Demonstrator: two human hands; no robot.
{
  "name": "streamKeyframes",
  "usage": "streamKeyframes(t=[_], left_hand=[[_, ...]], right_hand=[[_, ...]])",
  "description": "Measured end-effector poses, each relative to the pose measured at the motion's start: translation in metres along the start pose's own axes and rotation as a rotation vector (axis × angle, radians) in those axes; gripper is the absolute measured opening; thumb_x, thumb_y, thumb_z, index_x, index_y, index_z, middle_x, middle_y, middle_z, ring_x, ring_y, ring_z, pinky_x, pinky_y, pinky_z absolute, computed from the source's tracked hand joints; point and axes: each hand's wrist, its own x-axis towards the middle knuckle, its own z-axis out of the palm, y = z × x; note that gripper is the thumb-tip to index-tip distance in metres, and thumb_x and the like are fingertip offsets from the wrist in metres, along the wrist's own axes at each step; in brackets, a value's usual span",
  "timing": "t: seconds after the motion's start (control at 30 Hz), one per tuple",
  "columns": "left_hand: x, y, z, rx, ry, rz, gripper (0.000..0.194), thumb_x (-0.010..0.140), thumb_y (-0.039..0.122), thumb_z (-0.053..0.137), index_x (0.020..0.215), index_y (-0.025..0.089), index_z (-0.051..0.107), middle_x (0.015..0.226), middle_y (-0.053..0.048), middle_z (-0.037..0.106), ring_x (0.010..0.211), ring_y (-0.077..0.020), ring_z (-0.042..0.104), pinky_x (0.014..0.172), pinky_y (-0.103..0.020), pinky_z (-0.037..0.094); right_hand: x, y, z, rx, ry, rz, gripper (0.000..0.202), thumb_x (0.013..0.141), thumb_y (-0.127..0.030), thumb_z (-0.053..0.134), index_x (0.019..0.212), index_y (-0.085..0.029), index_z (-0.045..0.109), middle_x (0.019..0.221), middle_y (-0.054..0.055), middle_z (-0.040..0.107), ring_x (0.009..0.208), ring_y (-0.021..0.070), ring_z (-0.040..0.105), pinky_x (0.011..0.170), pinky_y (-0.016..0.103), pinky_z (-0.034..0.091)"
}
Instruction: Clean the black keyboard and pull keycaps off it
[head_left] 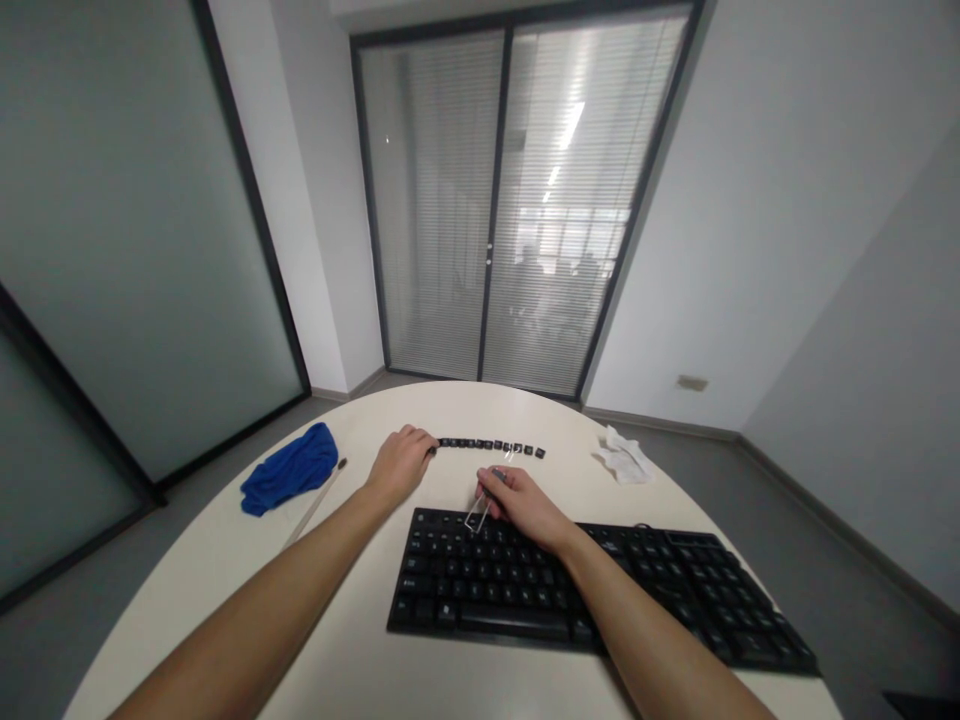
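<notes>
My right hand (521, 503) is closed around the handle of a wire keycap puller (475, 518). The puller's bent wire loops point down over the upper left part of the black keyboard (510, 580). Beyond the keyboard, several black keycaps (489, 445) lie in a row on the table. At the left end of that row, my left hand (405, 462) has its fingers together at a dark keycap (432, 450), which they partly hide. My right forearm passes over the keyboard and covers some of its middle keys.
A crumpled blue cloth (291, 468) lies on the left of the round white table (337, 640), beside a thin stick-like brush (315, 503) with a dark tip. White crumpled tissue (625, 456) sits near the right edge. Glass doors with blinds (487, 210) stand behind the table.
</notes>
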Motion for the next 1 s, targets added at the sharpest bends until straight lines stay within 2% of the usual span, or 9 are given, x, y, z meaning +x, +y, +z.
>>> streamKeyframes(t=[0.5,0.73,0.83,0.93,1.0], left_hand=[[-0.004,-0.008,0.008,0.116,0.039,-0.013,0.022,0.088,0.014,0.055,0.102,0.02,0.07,0.103,-0.007,0.07,0.102,-0.0263,0.055,0.086,-0.037,0.044],[-0.012,-0.003,0.002,0.064,0.088,-0.027,0.024,0.085,0.011,0.057,0.104,0.021,0.067,0.104,-0.007,0.068,0.103,-0.0262,0.055,0.088,-0.037,0.045],[-0.017,0.005,0.0,-0.06,0.153,-0.082,0.021,0.085,0.013,0.056,0.101,0.021,0.067,0.103,-0.006,0.068,0.101,-0.0248,0.057,0.09,-0.037,0.045],[-0.02,0.018,0.0,-0.315,0.216,-0.229,0.016,0.087,0.021,0.055,0.099,0.02,0.066,0.098,-0.005,0.07,0.094,-0.0225,0.061,0.087,-0.035,0.047],[-0.022,0.029,0.0,-0.532,0.183,-0.289,0.019,0.09,0.027,0.052,0.099,0.018,0.066,0.095,-0.006,0.07,0.087,-0.0209,0.064,0.082,-0.033,0.049]], right_hand=[[-0.001,0.0,0.0,-0.014,-0.003,0.011,0.049,0.091,-0.061,0.046,0.077,-0.017,0.063,0.051,-0.004,0.05,0.048,0.0098,0.04,0.051,0.023,0.03],[-0.001,-0.002,0.0,-0.008,0.0,0.008,0.049,0.091,-0.061,0.046,0.079,-0.017,0.062,0.051,-0.005,0.049,0.048,0.01,0.04,0.051,0.024,0.031],[-0.002,-0.003,0.001,-0.017,0.033,-0.04,0.049,0.092,-0.061,0.045,0.078,-0.017,0.061,0.052,-0.005,0.048,0.05,0.0106,0.042,0.055,0.024,0.034],[-0.004,-0.003,0.003,-0.049,0.065,-0.073,0.049,0.093,-0.06,0.042,0.079,-0.017,0.06,0.054,-0.005,0.046,0.052,0.0111,0.042,0.055,0.024,0.034],[-0.006,-0.004,0.005,-0.087,0.081,-0.091,0.048,0.095,-0.059,0.041,0.08,-0.017,0.06,0.057,-0.005,0.045,0.053,0.0114,0.042,0.055,0.024,0.034]])
